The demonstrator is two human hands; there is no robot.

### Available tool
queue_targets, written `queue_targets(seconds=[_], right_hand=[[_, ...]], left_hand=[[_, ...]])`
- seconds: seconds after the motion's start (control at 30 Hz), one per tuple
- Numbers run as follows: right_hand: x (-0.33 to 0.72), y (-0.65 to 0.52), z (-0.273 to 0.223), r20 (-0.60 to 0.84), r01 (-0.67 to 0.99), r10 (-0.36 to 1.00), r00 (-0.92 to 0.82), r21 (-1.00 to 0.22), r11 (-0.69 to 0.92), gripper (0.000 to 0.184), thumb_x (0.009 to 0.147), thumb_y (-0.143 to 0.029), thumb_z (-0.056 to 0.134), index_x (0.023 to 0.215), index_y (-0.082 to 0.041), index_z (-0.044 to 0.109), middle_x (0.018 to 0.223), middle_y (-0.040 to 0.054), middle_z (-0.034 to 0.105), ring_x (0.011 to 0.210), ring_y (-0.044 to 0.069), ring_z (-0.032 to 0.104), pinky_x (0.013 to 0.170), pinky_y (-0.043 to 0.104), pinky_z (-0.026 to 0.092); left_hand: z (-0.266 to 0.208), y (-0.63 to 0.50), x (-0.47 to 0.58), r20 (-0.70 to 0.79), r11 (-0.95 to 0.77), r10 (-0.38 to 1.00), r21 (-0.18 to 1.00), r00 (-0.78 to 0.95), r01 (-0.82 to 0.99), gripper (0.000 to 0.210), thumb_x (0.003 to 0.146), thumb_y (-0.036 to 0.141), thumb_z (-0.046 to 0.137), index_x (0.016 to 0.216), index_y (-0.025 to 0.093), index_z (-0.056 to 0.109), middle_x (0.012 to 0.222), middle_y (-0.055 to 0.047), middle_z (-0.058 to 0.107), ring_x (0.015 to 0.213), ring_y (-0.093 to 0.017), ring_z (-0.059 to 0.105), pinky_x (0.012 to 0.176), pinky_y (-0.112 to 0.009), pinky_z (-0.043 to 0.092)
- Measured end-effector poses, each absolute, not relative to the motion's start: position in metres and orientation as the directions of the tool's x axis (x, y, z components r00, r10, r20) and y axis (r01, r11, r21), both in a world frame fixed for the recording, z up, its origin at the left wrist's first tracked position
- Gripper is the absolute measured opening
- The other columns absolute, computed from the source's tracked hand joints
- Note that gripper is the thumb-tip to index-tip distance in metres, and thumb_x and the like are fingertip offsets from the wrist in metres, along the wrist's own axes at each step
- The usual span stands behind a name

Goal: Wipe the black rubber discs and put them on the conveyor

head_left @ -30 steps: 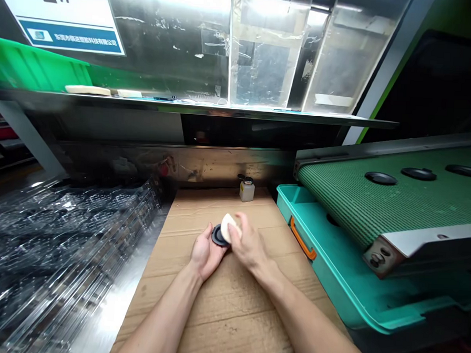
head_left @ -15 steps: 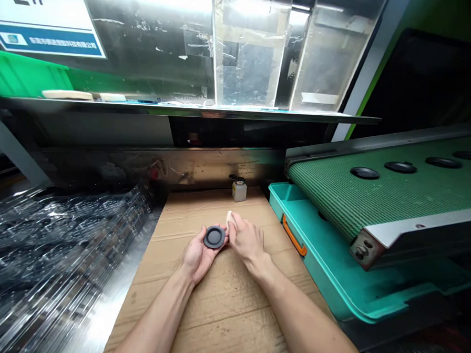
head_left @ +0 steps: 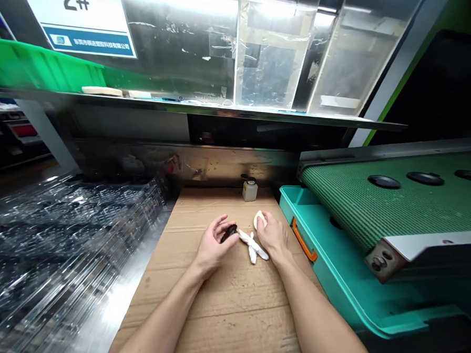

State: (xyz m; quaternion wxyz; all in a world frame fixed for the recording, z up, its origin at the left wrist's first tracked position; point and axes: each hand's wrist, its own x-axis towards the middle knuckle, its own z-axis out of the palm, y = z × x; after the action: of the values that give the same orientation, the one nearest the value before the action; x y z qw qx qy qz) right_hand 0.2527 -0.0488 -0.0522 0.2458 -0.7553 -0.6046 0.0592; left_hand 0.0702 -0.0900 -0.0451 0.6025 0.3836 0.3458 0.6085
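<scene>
My left hand is curled around a round black plastic part, now tilted nearly edge-on, with the thumb and fingers at its rim. To its right, my right hand pinches a cream-coloured pad, held up off the board. Between the hands, white crumpled strips lie crossed on the cardboard sheet; whether they are cloth or paper I cannot tell. One strip's end comes close to the black part. Behind the hands stands a small whitish bottle with a dark flip lid.
A green conveyor belt on the right carries several black discs. Beneath it sits a teal bin with an orange handle. Clear plastic trays fill the left side. A metal shelf crosses ahead, bearing a green crate.
The black part has gone from face-up to tilted in my left hand. My right hand has moved right with the pad, away from it. White strips now show between the hands. The view has swung left.
</scene>
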Motion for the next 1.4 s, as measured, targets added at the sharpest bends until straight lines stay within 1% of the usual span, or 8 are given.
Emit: queue_targets(seconds=[0.2,0.53,0.6,0.73,0.83,1.03,1.17,1.4], right_hand=[[0.254,-0.046,-0.054,0.166,0.879,0.948,0.270,-0.444,-0.173,0.043,0.095,-0.045,0.036,0.129,-0.026,0.055,0.103,0.0084,0.068,0.097,0.022,0.063,0.076,0.029,0.042],[0.256,-0.045,-0.060,0.194,0.872,0.942,0.274,-0.464,-0.158,0.043,0.094,-0.046,0.037,0.126,-0.027,0.057,0.102,0.0077,0.068,0.097,0.023,0.063,0.074,0.029,0.041],[0.256,-0.045,-0.060,0.198,0.868,0.941,0.274,-0.472,-0.154,0.042,0.093,-0.046,0.038,0.125,-0.027,0.058,0.102,0.0079,0.069,0.096,0.023,0.063,0.074,0.029,0.041],[0.257,-0.044,-0.061,0.209,0.867,0.940,0.271,-0.478,-0.143,0.041,0.092,-0.046,0.040,0.123,-0.027,0.059,0.101,0.0077,0.069,0.095,0.024,0.063,0.073,0.030,0.041],[0.257,-0.044,-0.062,0.219,0.871,0.939,0.264,-0.472,-0.135,0.040,0.092,-0.046,0.039,0.122,-0.028,0.059,0.100,0.0073,0.069,0.094,0.025,0.063,0.072,0.031,0.041],[0.256,-0.042,-0.065,0.209,0.864,0.937,0.282,-0.481,-0.152,0.041,0.092,-0.047,0.040,0.123,-0.028,0.058,0.103,0.0081,0.069,0.094,0.025,0.064,0.073,0.032,0.041],[0.256,-0.040,-0.067,0.209,0.861,0.934,0.291,-0.483,-0.160,0.040,0.092,-0.046,0.040,0.121,-0.029,0.059,0.101,0.0077,0.070,0.094,0.025,0.064,0.074,0.032,0.042],[0.254,-0.041,-0.063,0.181,0.851,0.938,0.294,-0.497,-0.171,0.038,0.092,-0.043,0.039,0.122,-0.028,0.057,0.097,0.0087,0.070,0.091,0.026,0.064,0.075,0.034,0.043]], left_hand=[[-0.027,-0.108,0.081,0.105,-0.120,0.993,0.869,-0.057,-0.480,0.083,0.056,-0.013,0.071,0.128,0.023,0.055,0.111,-0.008,0.069,0.124,-0.017,0.053,0.108,-0.022,0.032],[-0.032,-0.108,0.079,0.261,-0.263,0.964,0.908,-0.050,-0.325,0.085,0.055,-0.007,0.076,0.130,0.026,0.054,0.115,-0.008,0.065,0.122,-0.022,0.051,0.110,-0.031,0.029],[-0.039,-0.103,0.073,0.319,-0.317,0.948,0.925,-0.025,-0.210,0.072,0.057,0.000,0.078,0.122,0.026,0.060,0.115,-0.008,0.065,0.117,-0.023,0.053,0.107,-0.029,0.031],[-0.054,-0.086,0.050,0.237,-0.236,0.971,0.971,-0.017,0.026,0.010,0.069,0.018,0.074,0.077,0.024,0.069,0.086,-0.008,0.067,0.112,-0.028,0.052,0.099,-0.031,0.037],[-0.063,-0.075,0.033,0.208,-0.183,0.962,0.971,-0.174,0.153,0.012,0.065,0.024,0.077,0.068,0.024,0.066,0.084,-0.010,0.063,0.126,-0.033,0.037,0.103,-0.033,0.031],[-0.060,-0.076,0.022,0.293,-0.174,0.933,0.876,-0.208,0.450,0.043,0.062,0.042,0.078,0.096,0.021,0.065,0.110,-0.014,0.058,0.126,-0.036,0.035,0.106,-0.040,0.025],[-0.048,-0.084,0.021,0.210,-0.151,0.977,0.594,0.029,0.791,0.050,0.066,0.052,0.070,0.105,0.021,0.064,0.110,-0.012,0.058,0.113,-0.034,0.046,0.097,-0.043,0.034],[-0.031,-0.105,-0.013,0.038,-0.283,0.954,0.453,0.299,0.846,0.045,0.064,0.043,0.071,0.106,0.025,0.064,0.112,-0.006,0.061,0.110,-0.027,0.053,0.096,-0.036,0.039]])
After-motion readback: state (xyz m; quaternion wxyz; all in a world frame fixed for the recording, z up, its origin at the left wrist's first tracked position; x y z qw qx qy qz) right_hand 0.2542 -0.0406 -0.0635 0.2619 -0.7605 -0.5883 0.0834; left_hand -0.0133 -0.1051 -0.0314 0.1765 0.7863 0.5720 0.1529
